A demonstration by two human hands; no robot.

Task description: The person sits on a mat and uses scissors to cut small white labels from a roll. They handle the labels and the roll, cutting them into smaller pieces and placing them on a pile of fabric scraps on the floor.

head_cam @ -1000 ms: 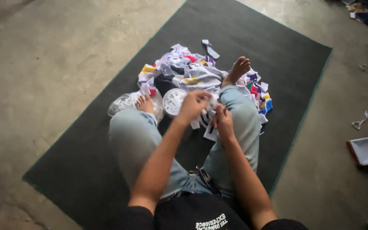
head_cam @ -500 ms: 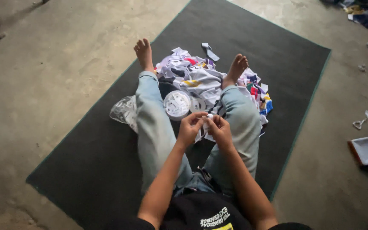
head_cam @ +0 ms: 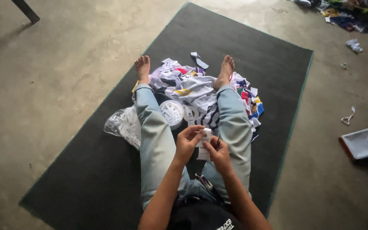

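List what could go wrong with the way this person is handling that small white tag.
The white tag is pinched only at its edges between the left hand and the right hand, so it might slip into the heap of fabric pieces between the legs. The tape roll beside the left knee could get knocked.

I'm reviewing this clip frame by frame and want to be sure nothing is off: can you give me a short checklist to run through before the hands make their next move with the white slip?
1. White slip held by both hands: ok, left hand pinches its upper edge and right hand holds its lower side.
2. Slip clear of the legs: ok, it is lifted between the knees.
3. Dark thin item in the right hand: cannot tell what it is.
4. Tape roll within reach: ok, it lies between the legs, just ahead of the hands.
5. Pile of cloth pieces on the dark mat: ok, between the feet.
6. Clear bag beside the left leg: ok; contents cannot tell.
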